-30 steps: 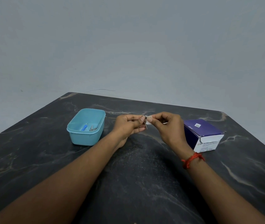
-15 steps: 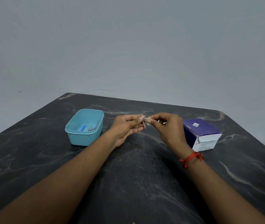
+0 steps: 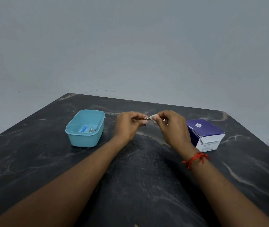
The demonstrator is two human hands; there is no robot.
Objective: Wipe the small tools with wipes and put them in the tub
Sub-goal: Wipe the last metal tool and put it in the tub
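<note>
Both forearms stretched out over the middle of the counter (image 3: pixel 32 161). Left hand (image 3: pixel 129 126) pinches a small metal tool (image 3: pixel 146 118), right hand (image 3: pixel 171 128) pinches a white wipe (image 3: pixel 154 117) right at its tip. Teal tub (image 3: pixel 84 141) sits toward the left edge. Purple box (image 3: pixel 204 133) toward the right edge reads "BD Alcohol", rest too blurry tbh.

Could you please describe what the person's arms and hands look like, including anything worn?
Both arms are bare, no sleeves in view. The left hand and right hand show no gloves, rings or watch. A knotted red thread band circles the right wrist.
</note>
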